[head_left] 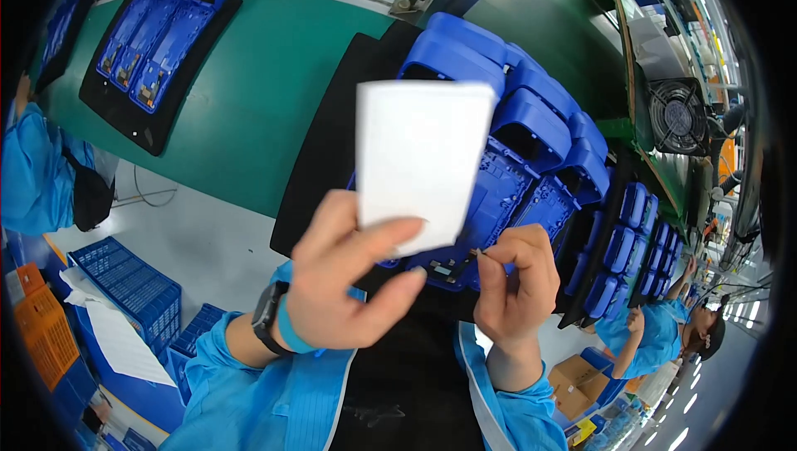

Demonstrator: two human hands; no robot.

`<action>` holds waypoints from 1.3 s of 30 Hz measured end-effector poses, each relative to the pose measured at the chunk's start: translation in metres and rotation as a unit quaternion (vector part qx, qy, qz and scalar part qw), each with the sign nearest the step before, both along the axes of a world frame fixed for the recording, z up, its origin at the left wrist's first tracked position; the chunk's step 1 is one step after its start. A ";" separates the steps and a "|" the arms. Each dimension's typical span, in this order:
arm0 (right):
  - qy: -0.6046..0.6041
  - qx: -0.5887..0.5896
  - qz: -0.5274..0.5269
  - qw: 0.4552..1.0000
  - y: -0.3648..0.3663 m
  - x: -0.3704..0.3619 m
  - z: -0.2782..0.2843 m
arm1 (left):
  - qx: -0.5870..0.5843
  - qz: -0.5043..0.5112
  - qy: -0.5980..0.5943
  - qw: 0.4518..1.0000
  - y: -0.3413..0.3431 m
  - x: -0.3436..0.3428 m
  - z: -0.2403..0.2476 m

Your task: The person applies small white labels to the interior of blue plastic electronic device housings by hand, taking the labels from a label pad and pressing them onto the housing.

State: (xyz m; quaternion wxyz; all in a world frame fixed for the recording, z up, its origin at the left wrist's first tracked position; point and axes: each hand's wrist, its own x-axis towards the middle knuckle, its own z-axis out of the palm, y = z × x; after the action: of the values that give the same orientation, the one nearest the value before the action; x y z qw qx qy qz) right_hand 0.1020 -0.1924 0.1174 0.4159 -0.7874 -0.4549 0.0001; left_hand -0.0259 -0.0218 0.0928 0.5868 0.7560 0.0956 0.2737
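Note:
My left hand [349,277] grips the lower end of a blank white rectangular pad or card [423,160], raised and slightly blurred. Behind the card lie several blue plastic housings [502,194] with hollow hood-like ends, set side by side on a black board [320,165]; the card hides part of them. My right hand [519,281] is closed in a pinch just over the near end of the housings. Something tiny and dark shows at its fingertips, too small to name. A small circuit part [446,270] sits in the nearest housing, between my hands.
Another black board with blue housings [162,44] rests farther left on the green table [257,78]. More housings [618,248] line the right. Blue crates [133,289] stand low at left. A fan [677,117] is at right. Co-workers [656,331] are at both sides.

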 end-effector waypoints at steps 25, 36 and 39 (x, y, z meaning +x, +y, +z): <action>-0.019 -0.306 0.144 0.941 0.018 0.017 0.007 | -0.078 0.165 -0.031 0.983 0.035 -0.029 -0.037; -0.036 -0.318 0.134 0.938 0.019 0.013 0.006 | -0.095 0.150 -0.015 0.984 0.036 -0.031 -0.033; -0.039 -0.320 0.124 0.939 0.018 0.011 0.005 | -0.093 0.152 -0.011 0.984 0.035 -0.030 -0.031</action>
State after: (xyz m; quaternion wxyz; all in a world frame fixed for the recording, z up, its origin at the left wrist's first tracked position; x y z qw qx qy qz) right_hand 0.1132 -0.1745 0.1219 0.1213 -0.8156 -0.5406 0.1667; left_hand -0.0562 0.0133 0.0613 0.6069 0.6718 0.2279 0.3584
